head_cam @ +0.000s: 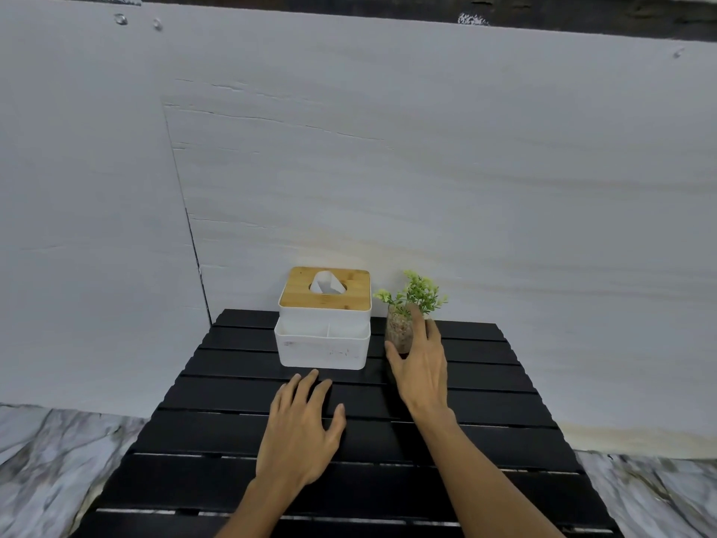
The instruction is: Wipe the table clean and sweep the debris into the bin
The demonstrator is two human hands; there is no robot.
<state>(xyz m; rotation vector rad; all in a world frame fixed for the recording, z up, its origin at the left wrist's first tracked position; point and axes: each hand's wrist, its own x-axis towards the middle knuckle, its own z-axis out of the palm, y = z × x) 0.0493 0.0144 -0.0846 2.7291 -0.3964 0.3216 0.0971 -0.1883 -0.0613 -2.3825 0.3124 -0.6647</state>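
Note:
A black slatted table (217, 432) stands against a white wall. At its far edge sits a white tissue box (324, 345) with a bamboo lid and a tissue poking out. Right of the box stands a small glass pot (397, 330) holding a green plant (417, 291). My right hand (421, 363) reaches to the pot, thumb and fingers spread around its right side, not clearly closed on it. My left hand (302, 429) rests flat on the slats in front of the tissue box, fingers apart and empty. No bin or cloth is in view.
The white wall (388, 168) rises directly behind the table. Marbled grey floor (46, 460) shows on both sides of the table.

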